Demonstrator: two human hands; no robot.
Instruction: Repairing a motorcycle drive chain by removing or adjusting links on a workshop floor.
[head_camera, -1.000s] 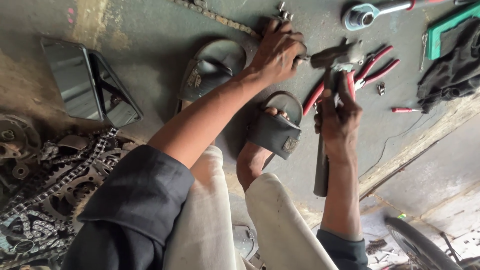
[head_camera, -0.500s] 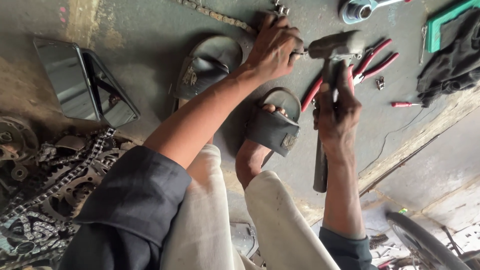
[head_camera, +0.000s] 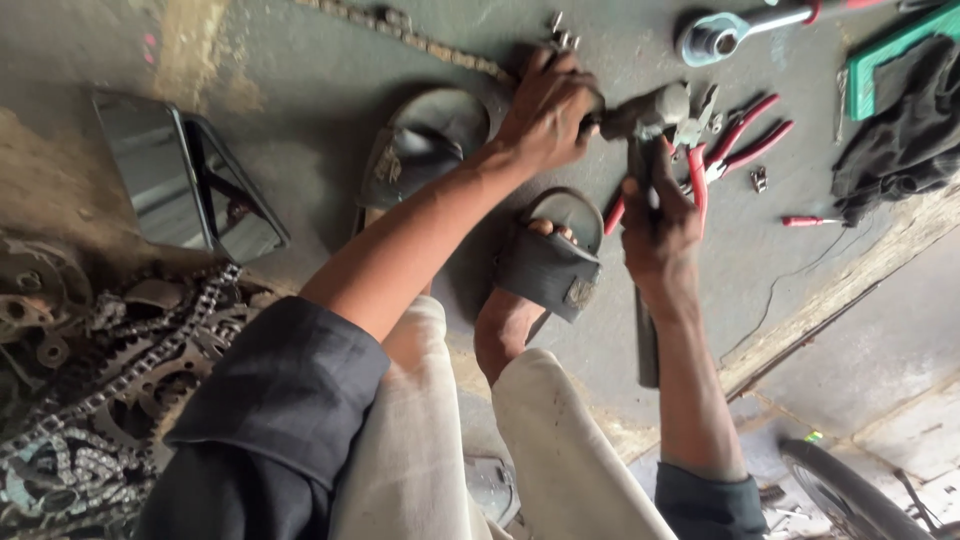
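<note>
Left hand (head_camera: 548, 108) is pressed down on the dark concrete floor (head_camera: 300, 100), fingers closed over something small at the end of the long rusty drive chain (head_camera: 420, 42); what exactly it pins is hidden under the fingers. Right hand (head_camera: 660, 235) is clamped round the handle of the grey steel-headed hammer (head_camera: 648, 112), head sitting just beside the left hand's fingertips. Hands are near each other but not touching.

Red-handled pliers (head_camera: 735, 140) lie just right of the hammer head, with a small red-handled screwdriver (head_camera: 805, 221) further right. Chrome socket wrench with red grip (head_camera: 730, 30) is at the top edge. A foot in a dark strapped sandal (head_camera: 550, 265) is planted between the 2 forearms; a second sandal (head_camera: 420, 145) lies under the left arm. Pile of greasy chains and sprockets (head_camera: 90, 370) at lower left.
</note>
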